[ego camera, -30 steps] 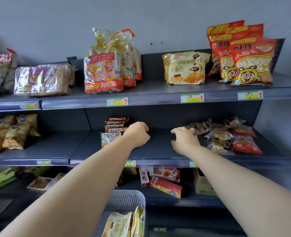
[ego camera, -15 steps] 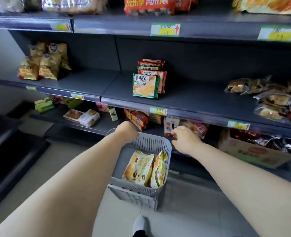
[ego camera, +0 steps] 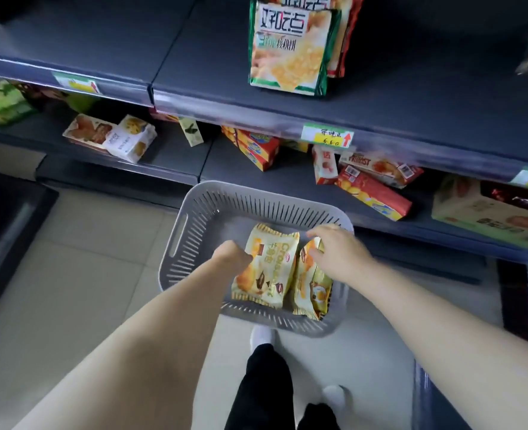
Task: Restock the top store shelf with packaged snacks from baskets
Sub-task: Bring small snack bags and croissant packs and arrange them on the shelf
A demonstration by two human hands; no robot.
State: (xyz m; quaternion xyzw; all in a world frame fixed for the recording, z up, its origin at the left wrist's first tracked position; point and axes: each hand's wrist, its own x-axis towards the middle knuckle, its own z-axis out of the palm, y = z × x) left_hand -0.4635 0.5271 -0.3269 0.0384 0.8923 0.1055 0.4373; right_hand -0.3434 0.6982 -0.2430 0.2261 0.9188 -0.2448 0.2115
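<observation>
A grey slotted basket (ego camera: 194,197) stands on the tiled floor in front of the shelves. Two yellow croissant packs lie in it side by side. My left hand (ego camera: 230,257) is curled around the left edge of the left croissant pack (ego camera: 272,268). My right hand (ego camera: 340,252) pinches the top of the right croissant pack (ego camera: 312,290) between thumb and fingers. The top shelf is out of view.
The middle shelf edge (ego camera: 380,131) juts out above the basket, with a green and white snack bag (ego camera: 287,48) standing on it. Red boxes (ego camera: 371,190) and a cardboard carton (ego camera: 486,212) lie on the low shelf behind. My white-socked foot (ego camera: 262,335) is just behind the basket.
My view has dropped from the upper shelves to the floor basket. Both hands have come down from the middle shelf into the basket and closed on the two croissant packs.
</observation>
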